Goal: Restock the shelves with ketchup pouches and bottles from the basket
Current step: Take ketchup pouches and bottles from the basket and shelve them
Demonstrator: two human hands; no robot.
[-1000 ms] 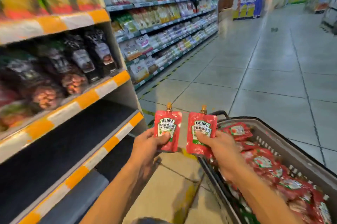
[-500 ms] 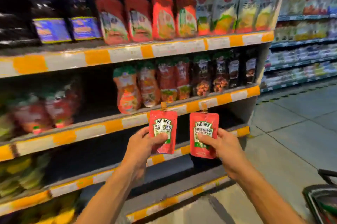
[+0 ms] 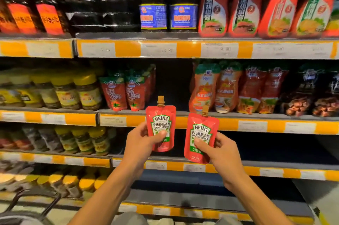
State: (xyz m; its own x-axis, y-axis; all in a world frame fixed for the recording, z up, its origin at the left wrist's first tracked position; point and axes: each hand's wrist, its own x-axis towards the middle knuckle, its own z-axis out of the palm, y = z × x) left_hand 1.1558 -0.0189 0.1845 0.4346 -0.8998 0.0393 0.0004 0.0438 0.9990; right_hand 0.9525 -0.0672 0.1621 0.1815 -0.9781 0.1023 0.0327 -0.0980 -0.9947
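Shelving (image 3: 183,50) filled the view, with a dark empty gap (image 3: 172,85) on the middle tier between stocked pouches. Left hand (image 3: 141,140) pinched one ketchup pouch (image 3: 160,124) upright, thumb across its label; right hand (image 3: 225,153) gripped a second pouch (image 3: 200,136), tilted slightly. Best approach, probably: slide both into that gap spout-up, labels forward.

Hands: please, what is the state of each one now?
Left hand: holds the upright Heinz pouch.
Right hand: holds the tilted Heinz pouch.
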